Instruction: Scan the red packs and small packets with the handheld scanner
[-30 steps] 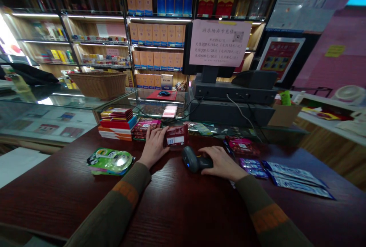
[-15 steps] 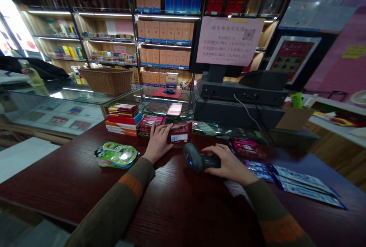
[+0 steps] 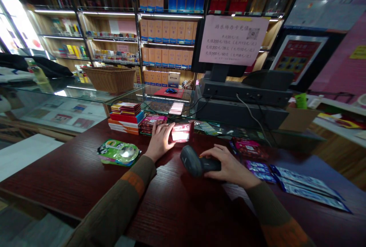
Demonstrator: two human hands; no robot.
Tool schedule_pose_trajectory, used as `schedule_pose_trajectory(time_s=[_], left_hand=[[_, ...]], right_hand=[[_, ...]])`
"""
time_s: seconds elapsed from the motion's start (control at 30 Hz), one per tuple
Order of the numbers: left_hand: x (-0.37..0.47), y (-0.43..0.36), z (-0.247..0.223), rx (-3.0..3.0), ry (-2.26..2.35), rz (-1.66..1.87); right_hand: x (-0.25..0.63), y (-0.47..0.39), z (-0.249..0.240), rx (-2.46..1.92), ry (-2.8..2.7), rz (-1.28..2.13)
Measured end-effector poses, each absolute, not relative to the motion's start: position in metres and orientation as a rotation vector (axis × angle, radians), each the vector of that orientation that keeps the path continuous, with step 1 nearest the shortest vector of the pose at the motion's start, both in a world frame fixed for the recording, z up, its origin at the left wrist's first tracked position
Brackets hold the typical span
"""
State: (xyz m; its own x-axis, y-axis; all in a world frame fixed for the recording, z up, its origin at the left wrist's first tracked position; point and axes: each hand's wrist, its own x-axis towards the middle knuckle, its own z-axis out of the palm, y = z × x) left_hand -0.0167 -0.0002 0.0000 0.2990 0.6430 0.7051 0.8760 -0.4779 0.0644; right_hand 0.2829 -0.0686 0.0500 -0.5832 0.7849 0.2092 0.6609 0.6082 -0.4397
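Observation:
My left hand (image 3: 159,142) grips the left end of a dark red snack packet (image 3: 191,129), tilted up so its printed label faces me. Bright light from the scanner falls on that label. In my right hand (image 3: 227,165) is a dark grey barcode scanner (image 3: 192,160), fingers wrapped round its handle, its head pointing at the packet. Just beyond my left hand lie pink-red packets (image 3: 151,123) beside a stack of small boxes (image 3: 126,119). A green panda-printed package (image 3: 118,153) rests left of my left wrist.
Right of my right hand lie dark red packets (image 3: 249,148), purple packets (image 3: 260,170) and long blue-white packets (image 3: 310,188). A monitor bearing a pink sign (image 3: 233,42) stands behind on a grey base. A wicker basket (image 3: 110,79) sits on the glass counter at the left.
The scanner's light now shines brightly on the packet's label. The scanner head has turned slightly toward the packet and its blue light no longer shows. Both hands keep their holds.

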Motion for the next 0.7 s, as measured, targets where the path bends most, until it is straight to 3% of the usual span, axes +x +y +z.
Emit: schedule_pose_trajectory(time_s=[0.7], left_hand=[[-0.019, 0.000, -0.001, -2.244, -1.355, -0.949]], right_hand=[[0.298, -0.043, 0.011, -1.266, -2.392, 0.237]])
